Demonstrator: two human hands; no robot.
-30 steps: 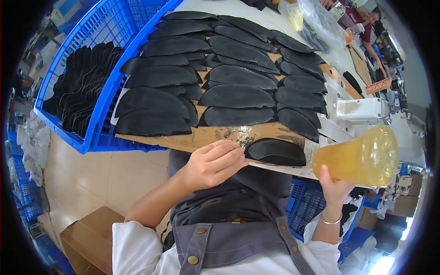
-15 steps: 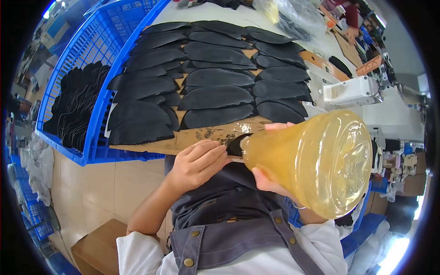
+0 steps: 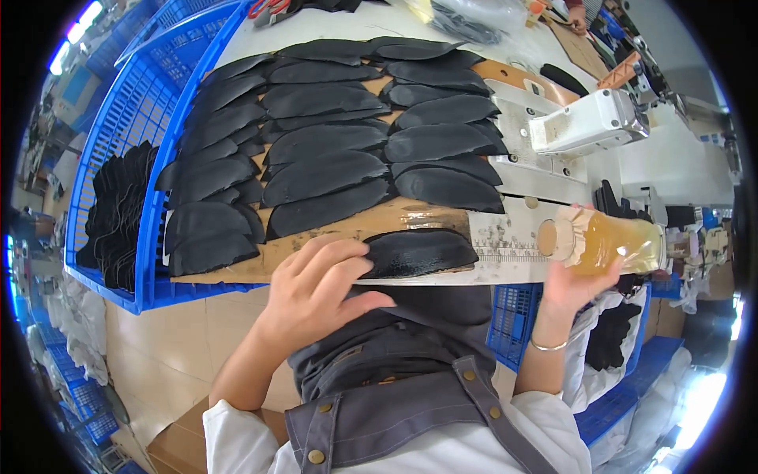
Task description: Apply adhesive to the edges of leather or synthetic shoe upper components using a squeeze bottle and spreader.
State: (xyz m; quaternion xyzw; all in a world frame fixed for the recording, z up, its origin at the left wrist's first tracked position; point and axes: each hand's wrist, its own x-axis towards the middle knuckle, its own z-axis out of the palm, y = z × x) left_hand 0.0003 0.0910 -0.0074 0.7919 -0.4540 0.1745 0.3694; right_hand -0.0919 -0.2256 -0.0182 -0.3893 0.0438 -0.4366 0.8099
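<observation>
Yellow bottle (image 3: 624, 246) in the right hand (image 3: 570, 286)

A blue basket (image 3: 142, 294) sits by the table's (image 3: 513, 272) left edge. Rows of black pieces (image 3: 328, 162) lie on cardboard (image 3: 355, 222). At the table's front edge, the left hand (image 3: 316, 280), fingers bent, thumb apart, is beside a lone black piece (image 3: 422, 253). Farther right, the right hand's fingers wrap the bottle.

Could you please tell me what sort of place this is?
This looks like a factory workshop, possibly for sewing: a white machine stands at the work table, black flat pieces lie in overlapping rows, and a blue plastic crate holds dark pieces.
</observation>
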